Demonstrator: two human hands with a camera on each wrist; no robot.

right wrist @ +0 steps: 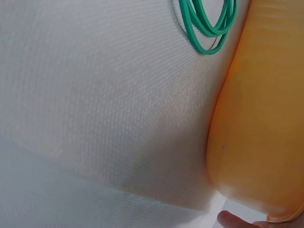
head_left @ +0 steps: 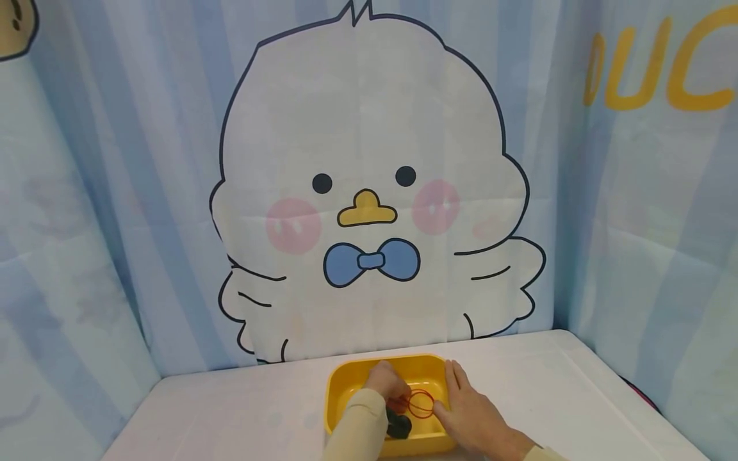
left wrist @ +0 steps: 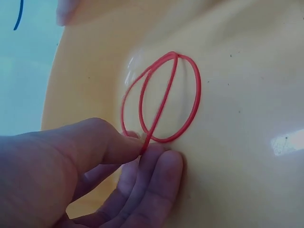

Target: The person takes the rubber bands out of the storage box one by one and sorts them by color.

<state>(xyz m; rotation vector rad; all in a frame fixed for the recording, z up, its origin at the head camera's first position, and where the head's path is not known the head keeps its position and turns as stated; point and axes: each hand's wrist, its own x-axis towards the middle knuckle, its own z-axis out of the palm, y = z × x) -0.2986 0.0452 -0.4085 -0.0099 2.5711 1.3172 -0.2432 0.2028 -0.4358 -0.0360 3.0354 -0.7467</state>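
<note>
A yellow tray [head_left: 346, 384] sits on the white table near its front edge. My left hand [head_left: 400, 392] reaches into it. In the left wrist view the thumb and fingers of that hand [left wrist: 142, 145] pinch a thin red rubber band [left wrist: 164, 97] twisted into loops, which lies against the tray's floor [left wrist: 247, 85]. The red band [head_left: 421, 404] shows beside the hand from the head camera too. My right hand [head_left: 457, 385] lies with straight fingers along the tray's right rim and holds nothing. Only one of its fingertips [right wrist: 232, 220] shows in the right wrist view, beside the tray's outer wall [right wrist: 261, 118].
A small black object [head_left: 398, 425] lies in the tray under my left wrist. Green rubber bands [right wrist: 209, 23] lie on the white table cloth [right wrist: 104, 104] just outside the tray. A duck-print curtain [head_left: 369, 192] closes off the back and sides of the table.
</note>
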